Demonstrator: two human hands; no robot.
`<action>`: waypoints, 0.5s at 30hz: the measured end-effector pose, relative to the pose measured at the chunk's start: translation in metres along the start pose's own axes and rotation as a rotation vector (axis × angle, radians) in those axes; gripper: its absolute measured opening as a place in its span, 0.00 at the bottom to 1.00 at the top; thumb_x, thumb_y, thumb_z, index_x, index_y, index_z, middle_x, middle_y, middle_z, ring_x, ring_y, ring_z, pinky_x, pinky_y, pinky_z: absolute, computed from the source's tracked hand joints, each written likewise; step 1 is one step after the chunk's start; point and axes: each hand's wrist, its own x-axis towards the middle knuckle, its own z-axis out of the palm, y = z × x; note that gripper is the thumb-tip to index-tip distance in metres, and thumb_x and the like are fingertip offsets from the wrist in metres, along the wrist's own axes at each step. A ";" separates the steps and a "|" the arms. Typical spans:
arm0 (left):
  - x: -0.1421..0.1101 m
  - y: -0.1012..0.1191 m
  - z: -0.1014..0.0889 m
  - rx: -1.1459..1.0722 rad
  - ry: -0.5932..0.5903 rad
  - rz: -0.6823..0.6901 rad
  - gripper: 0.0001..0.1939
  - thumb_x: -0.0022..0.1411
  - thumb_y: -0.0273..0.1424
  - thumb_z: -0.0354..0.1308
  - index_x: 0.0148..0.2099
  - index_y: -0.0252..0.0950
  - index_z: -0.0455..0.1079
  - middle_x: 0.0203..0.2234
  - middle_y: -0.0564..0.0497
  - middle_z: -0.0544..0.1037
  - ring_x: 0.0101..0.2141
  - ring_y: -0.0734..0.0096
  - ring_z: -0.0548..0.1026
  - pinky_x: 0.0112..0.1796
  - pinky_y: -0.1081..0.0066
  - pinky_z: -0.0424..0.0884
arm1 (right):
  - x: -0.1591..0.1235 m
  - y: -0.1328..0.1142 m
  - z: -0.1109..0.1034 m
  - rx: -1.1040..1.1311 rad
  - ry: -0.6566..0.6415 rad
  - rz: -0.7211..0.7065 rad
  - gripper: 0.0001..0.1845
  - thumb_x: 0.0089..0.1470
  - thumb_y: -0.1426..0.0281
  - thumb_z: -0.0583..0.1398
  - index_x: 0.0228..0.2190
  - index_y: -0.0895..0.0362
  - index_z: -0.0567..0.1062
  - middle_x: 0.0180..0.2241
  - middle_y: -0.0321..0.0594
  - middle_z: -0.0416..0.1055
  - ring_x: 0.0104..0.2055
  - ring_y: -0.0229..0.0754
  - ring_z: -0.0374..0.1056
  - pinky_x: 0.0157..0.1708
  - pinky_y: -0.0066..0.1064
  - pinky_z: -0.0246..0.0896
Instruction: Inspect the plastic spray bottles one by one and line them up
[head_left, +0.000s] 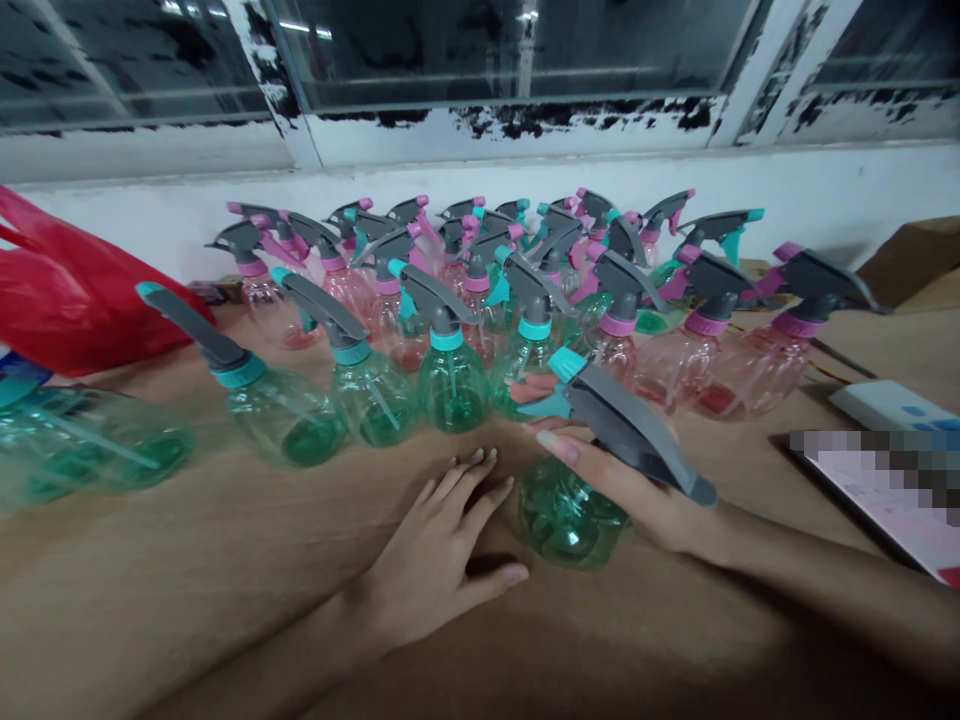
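A green spray bottle (574,515) with a grey and turquoise trigger head is in my right hand (637,490). My thumb and fingers wrap round its neck below the head, and the bottle tilts slightly. My left hand (442,545) rests on the table just left of this bottle, fingers spread, with nothing in it. Beyond my hands stand a green spray bottle (453,385) with a turquoise collar and several more like it. Pink spray bottles (757,365) with pink collars stand to the right and behind.
A red plastic bag (105,290) sits at the left. On the right lie a phone-like device (870,490) with a partly blurred screen and a white box (892,405). A cardboard box (915,265) is at the back right. The wall and windows (510,50) border the wooden table (247,570).
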 end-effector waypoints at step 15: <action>0.001 0.000 -0.002 -0.014 -0.022 -0.003 0.35 0.62 0.51 0.53 0.64 0.36 0.55 0.62 0.40 0.57 0.61 0.48 0.54 0.55 0.49 0.56 | 0.006 -0.007 -0.003 -0.055 -0.047 -0.065 0.07 0.55 0.64 0.60 0.37 0.50 0.74 0.30 0.34 0.74 0.30 0.38 0.72 0.33 0.32 0.69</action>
